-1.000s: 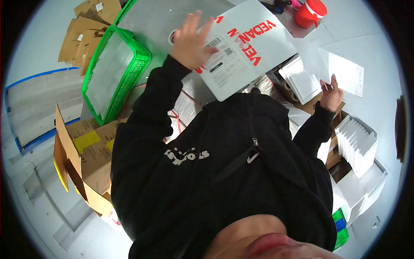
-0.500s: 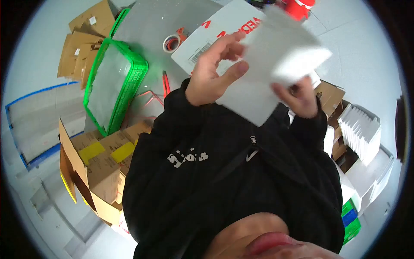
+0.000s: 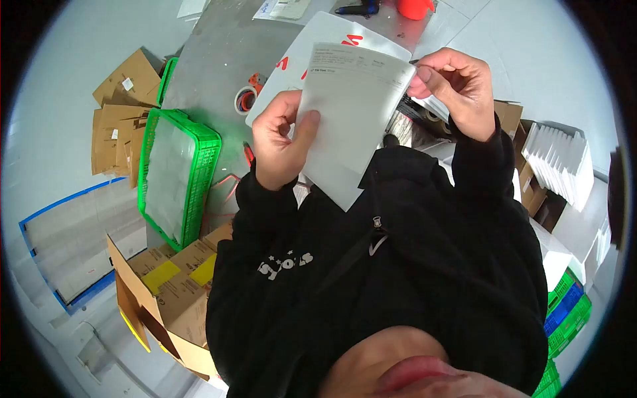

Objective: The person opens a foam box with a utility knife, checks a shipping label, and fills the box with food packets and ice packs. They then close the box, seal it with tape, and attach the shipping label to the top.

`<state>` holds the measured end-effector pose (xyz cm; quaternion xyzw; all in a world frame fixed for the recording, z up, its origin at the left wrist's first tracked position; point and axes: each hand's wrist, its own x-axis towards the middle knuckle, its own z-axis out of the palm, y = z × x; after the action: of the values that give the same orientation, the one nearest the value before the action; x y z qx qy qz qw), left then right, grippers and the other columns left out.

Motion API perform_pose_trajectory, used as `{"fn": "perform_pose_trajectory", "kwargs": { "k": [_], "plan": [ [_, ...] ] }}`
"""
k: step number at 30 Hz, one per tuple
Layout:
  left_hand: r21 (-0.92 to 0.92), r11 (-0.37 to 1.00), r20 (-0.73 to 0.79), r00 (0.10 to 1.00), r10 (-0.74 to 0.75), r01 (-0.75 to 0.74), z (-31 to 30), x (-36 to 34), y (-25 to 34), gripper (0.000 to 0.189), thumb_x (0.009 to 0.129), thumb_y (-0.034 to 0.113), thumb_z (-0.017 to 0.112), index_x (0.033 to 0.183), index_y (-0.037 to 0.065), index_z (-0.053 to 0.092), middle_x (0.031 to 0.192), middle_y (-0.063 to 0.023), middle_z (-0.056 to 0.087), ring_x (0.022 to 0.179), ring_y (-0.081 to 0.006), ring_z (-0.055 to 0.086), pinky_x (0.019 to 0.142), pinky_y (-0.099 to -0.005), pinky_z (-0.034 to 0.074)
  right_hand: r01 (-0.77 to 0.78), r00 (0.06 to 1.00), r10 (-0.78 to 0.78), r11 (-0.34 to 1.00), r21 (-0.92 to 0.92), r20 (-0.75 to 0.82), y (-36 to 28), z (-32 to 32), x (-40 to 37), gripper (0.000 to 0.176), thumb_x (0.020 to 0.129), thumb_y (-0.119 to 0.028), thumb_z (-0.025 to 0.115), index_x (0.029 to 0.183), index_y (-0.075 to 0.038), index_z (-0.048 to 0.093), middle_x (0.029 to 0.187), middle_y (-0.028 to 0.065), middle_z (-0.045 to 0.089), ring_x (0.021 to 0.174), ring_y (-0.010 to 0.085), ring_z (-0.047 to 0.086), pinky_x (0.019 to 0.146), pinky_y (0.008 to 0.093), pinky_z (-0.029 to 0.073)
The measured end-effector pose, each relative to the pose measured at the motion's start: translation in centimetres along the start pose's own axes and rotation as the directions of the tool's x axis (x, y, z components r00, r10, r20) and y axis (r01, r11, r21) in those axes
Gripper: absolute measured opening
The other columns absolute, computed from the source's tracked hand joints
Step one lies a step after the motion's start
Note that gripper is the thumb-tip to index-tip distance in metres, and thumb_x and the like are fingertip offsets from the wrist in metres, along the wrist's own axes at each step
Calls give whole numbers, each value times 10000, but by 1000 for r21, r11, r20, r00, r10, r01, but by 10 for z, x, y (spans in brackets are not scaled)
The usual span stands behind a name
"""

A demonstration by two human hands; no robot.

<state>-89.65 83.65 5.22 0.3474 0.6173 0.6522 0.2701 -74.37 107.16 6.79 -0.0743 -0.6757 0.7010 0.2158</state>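
A white printed sheet (image 3: 352, 126), with small lines of text along its upper part, is held up in front of my chest. My left hand (image 3: 282, 142) grips its left edge, thumb lying on the near face and fingers behind. At the upper right corner, my right hand (image 3: 461, 93) pinches the sheet between thumb and fingertips. Behind the sheet lies a white package with red letters (image 3: 279, 93), partly covered by it. A roll of tape (image 3: 246, 101) sits on the grey table (image 3: 215, 63) just left of that package.
A green crate (image 3: 211, 156) stands to the left, with flattened cardboard (image 3: 126, 76) beyond it. An open cardboard box (image 3: 189, 318) is at lower left. White panels (image 3: 561, 162) stand in a row on the right. A red container (image 3: 416, 8) and a dark tool (image 3: 358, 8) are at the far end.
The sheet, blurred and bent before, now faces me flatter with its print showing. My right hand has moved up from its lower right side to the upper corner. The view has shifted.
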Motion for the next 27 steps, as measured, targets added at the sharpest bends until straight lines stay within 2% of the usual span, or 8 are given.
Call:
{"fn": "perform_pose_trajectory", "kwargs": {
  "k": [7,11,13,17,19,24,25,27],
  "plan": [
    [75,995,16,998,63,-64,4,17,-5,226,838,-13,611,1062,-23,582,902,-72,647,802,-114,601,744,-251,469,-1,1000,0,1000,-5,-29,1,1,1,77,869,13,560,894,48,623,789,76,663,726,119,658,690,253,559],
    [839,467,-127,735,666,-278,24,35,8,295,726,-2,714,997,18,600,798,-113,596,713,-219,614,664,-275,478,-13,1000,13,997,73,1,-5,20,3,60,858,31,552,863,45,611,774,72,654,717,126,659,680,254,554],
    [376,851,17,921,389,-367,46,30,28,273,724,-5,703,975,5,597,771,-120,604,660,-213,608,611,-285,481,60,997,-63,995,76,37,-2,34,4,52,852,41,554,858,44,606,755,72,648,682,128,648,632,244,532],
    [306,871,-10,914,405,-383,57,33,23,174,783,-12,628,953,-16,592,721,-122,616,623,-207,608,573,-292,483,210,977,-206,975,77,-60,20,33,10,78,860,30,500,899,14,566,857,57,596,713,108,590,657,224,476],
    [-254,953,-278,956,93,-166,43,27,21,115,848,-5,518,933,-38,588,696,-119,628,618,-208,617,588,-283,486,111,993,-81,877,467,-83,27,14,17,160,850,-146,434,949,-28,480,888,39,522,860,121,513,784,275,419],
    [-553,823,64,978,196,-129,16,35,29,364,781,19,524,1135,-67,535,934,-210,623,880,-311,623,795,-392,472,96,974,60,767,635,-219,5,13,15,166,843,-184,417,912,-34,435,863,43,497,807,117,499,748,276,428],
    [20,875,-78,872,483,-483,20,41,36,393,731,41,573,1114,-44,567,1038,-222,601,961,-334,588,847,-408,453,102,972,58,765,636,-227,9,7,15,166,843,-184,417,912,-34,435,863,43,497,807,117,499,748,276,428],
    [596,544,-10,671,741,-591,25,53,58,422,680,63,623,1093,-21,599,1142,-235,579,1042,-358,553,900,-424,435,36,993,-89,840,542,73,18,-5,14,229,869,-190,407,963,0,495,850,45,529,752,121,508,714,241,425]
  ]
}}
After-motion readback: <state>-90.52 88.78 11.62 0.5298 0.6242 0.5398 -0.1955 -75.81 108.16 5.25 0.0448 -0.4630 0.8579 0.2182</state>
